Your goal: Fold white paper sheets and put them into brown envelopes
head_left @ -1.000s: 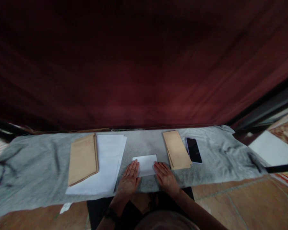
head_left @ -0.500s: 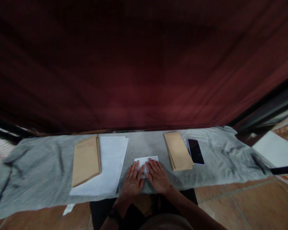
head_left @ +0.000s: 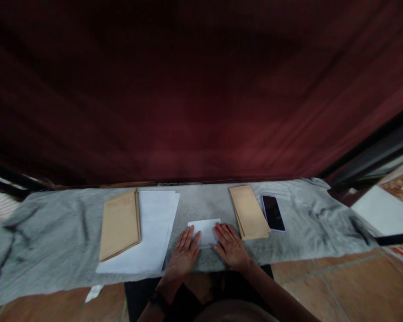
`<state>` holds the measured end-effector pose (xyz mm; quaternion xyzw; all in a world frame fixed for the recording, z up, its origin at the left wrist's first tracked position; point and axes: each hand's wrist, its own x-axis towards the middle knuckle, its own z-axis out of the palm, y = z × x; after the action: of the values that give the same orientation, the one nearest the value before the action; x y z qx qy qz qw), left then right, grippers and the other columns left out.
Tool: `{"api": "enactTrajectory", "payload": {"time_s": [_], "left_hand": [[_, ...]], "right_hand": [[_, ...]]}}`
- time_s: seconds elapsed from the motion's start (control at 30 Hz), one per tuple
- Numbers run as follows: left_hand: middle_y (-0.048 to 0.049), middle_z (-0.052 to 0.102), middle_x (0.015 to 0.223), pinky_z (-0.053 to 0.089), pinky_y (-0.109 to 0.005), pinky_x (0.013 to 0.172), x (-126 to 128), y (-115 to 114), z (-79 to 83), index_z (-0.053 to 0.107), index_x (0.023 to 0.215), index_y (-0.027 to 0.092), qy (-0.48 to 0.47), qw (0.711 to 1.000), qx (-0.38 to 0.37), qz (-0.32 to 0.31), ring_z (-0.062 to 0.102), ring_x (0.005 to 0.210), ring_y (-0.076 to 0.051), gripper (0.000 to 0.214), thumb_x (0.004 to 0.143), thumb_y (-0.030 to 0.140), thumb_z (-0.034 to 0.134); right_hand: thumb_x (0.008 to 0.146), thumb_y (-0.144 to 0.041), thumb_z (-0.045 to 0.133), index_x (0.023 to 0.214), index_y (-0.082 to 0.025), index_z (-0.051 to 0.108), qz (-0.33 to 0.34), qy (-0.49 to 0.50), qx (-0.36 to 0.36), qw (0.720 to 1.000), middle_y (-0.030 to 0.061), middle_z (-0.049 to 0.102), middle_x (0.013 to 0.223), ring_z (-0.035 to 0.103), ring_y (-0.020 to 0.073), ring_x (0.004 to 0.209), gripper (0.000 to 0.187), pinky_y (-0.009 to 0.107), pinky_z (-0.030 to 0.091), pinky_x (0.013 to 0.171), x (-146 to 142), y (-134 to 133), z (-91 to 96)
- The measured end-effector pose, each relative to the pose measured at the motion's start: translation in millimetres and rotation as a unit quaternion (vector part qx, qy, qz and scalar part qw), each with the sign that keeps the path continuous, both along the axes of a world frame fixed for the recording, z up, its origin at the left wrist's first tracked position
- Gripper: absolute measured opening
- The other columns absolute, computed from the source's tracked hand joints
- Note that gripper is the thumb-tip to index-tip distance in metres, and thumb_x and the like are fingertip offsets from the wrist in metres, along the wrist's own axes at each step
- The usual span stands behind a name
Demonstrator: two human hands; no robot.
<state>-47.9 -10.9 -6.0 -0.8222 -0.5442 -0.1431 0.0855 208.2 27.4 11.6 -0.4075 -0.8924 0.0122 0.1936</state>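
A small folded white paper (head_left: 205,229) lies on the grey cloth (head_left: 53,232) in front of me. My left hand (head_left: 184,254) rests flat on the paper's near left edge, fingers stretched out. My right hand (head_left: 231,246) lies flat on its near right edge, fingers spread. Neither hand grips anything. A stack of white sheets (head_left: 154,232) sits to the left with brown envelopes (head_left: 120,222) on top. Another stack of brown envelopes (head_left: 249,211) lies to the right.
A dark phone (head_left: 273,212) lies right of the right envelope stack. A dark red curtain (head_left: 201,89) hangs behind the cloth. Tiled floor (head_left: 339,286) shows at the near right and a scrap of paper (head_left: 93,293) at the near left.
My hands came together over the paper half a second ago. Now they have slid apart again toward its left and right edges, still flat on it.
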Motion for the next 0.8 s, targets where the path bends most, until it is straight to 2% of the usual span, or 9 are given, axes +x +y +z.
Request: {"api": "enactTrajectory", "payload": {"time_s": [0.07,0.23,0.43,0.6,0.7,0.8], "left_hand": [[-0.0147,0.045,0.156,0.04,-0.045,0.115,1,0,-2.1,0.043,0.151,0.02,0.008,1.0,0.004,0.004,0.042,0.145,-0.028,0.054,0.097,0.024,0.045],[-0.0168,0.044,0.156,0.039,-0.046,0.116,4,-2,-4.3,0.037,0.154,0.017,0.044,0.999,-0.01,0.009,0.041,0.145,-0.027,0.065,0.09,0.004,0.039],[-0.0135,0.042,0.158,0.037,-0.042,0.118,-7,-8,-0.7,0.025,0.158,0.018,0.042,0.998,-0.034,0.008,0.041,0.146,-0.022,0.072,0.09,0.003,0.037],[-0.0096,0.051,0.152,0.046,-0.038,0.112,-17,-5,3.7,0.047,0.148,0.019,0.007,0.997,-0.07,0.021,0.048,0.14,-0.019,0.067,0.084,-0.002,0.037],[-0.0064,0.06,0.144,0.051,-0.038,0.109,-21,2,12.9,0.058,0.138,0.021,-0.072,0.993,-0.095,0.015,0.055,0.134,-0.018,0.059,0.086,0.002,0.039],[-0.0036,0.069,0.133,0.053,-0.038,0.106,-20,5,27.2,0.067,0.126,0.025,-0.188,0.976,-0.107,0.019,0.06,0.127,-0.017,0.044,0.093,0.012,0.04]], "right_hand": [[0.101,-0.033,0.049,0.153,-0.017,0.041,0.028,-0.003,-0.014,0.999,0.0124,0.043,0.157,0.042,0.0256,0.143,0.055,0.047,0.037,0.118,3,-3,4.0],[0.101,-0.025,0.047,0.152,-0.015,0.042,0.043,-0.017,-0.025,0.999,0.0138,0.043,0.156,0.043,0.0257,0.143,0.053,0.048,0.039,0.117,5,-2,7.7],[0.1,-0.026,0.051,0.15,-0.017,0.047,0.052,-0.013,-0.03,0.998,0.0133,0.044,0.156,0.043,0.0271,0.143,0.051,0.05,0.038,0.118,7,-2,4.1],[0.097,-0.023,0.053,0.15,-0.018,0.046,0.054,0.004,-0.046,0.997,0.0122,0.044,0.156,0.042,0.0258,0.143,0.054,0.05,0.038,0.118,8,0,1.2],[0.094,-0.016,0.052,0.149,-0.021,0.049,0.049,0.033,-0.075,0.995,0.0089,0.049,0.153,0.046,0.0229,0.141,0.055,0.048,0.04,0.117,9,5,0.4],[0.093,-0.01,0.047,0.143,-0.025,0.056,0.039,0.078,-0.116,0.989,0.005,0.059,0.145,0.053,0.0201,0.135,0.053,0.045,0.043,0.115,11,11,3.0]]}}
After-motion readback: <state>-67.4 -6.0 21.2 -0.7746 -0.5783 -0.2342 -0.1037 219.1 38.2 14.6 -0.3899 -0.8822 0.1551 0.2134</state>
